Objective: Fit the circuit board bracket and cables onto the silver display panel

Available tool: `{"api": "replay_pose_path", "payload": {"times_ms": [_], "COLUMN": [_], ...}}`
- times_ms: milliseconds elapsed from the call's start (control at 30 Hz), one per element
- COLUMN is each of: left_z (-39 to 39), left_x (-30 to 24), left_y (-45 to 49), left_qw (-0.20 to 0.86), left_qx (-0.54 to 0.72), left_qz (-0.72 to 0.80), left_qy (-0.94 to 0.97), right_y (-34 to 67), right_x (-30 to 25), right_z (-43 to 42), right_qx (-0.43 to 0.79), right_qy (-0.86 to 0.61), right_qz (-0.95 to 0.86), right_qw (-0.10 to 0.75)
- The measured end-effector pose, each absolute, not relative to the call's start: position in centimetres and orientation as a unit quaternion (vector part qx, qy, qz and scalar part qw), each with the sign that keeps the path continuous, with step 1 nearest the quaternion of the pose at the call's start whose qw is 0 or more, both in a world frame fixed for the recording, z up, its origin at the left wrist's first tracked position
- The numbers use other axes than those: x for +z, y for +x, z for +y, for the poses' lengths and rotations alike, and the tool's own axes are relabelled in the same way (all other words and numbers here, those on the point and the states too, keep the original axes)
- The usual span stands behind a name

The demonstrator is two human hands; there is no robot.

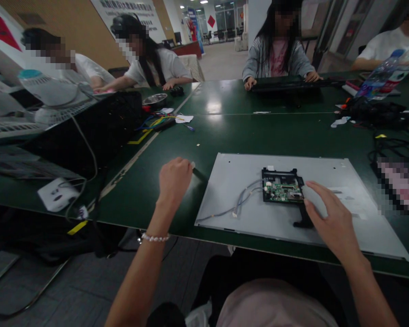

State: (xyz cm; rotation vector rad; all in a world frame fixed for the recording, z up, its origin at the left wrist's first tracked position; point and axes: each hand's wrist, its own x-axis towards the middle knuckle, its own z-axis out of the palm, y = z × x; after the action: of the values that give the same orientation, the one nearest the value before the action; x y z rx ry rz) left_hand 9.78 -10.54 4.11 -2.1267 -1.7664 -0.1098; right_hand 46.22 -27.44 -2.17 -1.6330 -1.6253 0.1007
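Observation:
A flat grey metal panel (231, 177), like the back of a display, lies on the green table in front of me. On it sits a black plastic bracket (305, 218) carrying a green circuit board (282, 193). A grey cable (221, 213) with a white connector runs left from the board over the panel. My left hand (175, 181) is closed above the table, left of the panel; something small and pale shows at its fingertips, too small to name. My right hand (334, 218) is over the panel, fingers stretched out and apart, fingertips at the bracket's right edge.
A black box-like object (98, 131) and a white adapter (57, 194) with cords are on the left. Wires (160, 121) and a metal bowl (155, 100) lie farther back. Bottles (383, 75) and black cables (395, 147) are at right. Several people sit around the table.

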Motion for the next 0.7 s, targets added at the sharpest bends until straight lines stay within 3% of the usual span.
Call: {"api": "replay_pose_path", "payload": {"times_ms": [367,700], "left_z": [-19.0,-23.0], "left_x": [3.8,1.5], "left_y": [20.6,22.5], "left_qw": [0.117,0.055], "left_qx": [-0.04,-0.079], "left_qz": [-0.412,-0.405], "left_qy": [-0.903,-0.909], "right_y": [41.3,38.6], "right_x": [-1.0,-2.1], "right_z": [-25.2,-25.6], "right_qx": [0.107,0.213], "right_qy": [-0.543,-0.504], "right_qz": [-0.743,-0.742], "right_qw": [0.378,0.388]}}
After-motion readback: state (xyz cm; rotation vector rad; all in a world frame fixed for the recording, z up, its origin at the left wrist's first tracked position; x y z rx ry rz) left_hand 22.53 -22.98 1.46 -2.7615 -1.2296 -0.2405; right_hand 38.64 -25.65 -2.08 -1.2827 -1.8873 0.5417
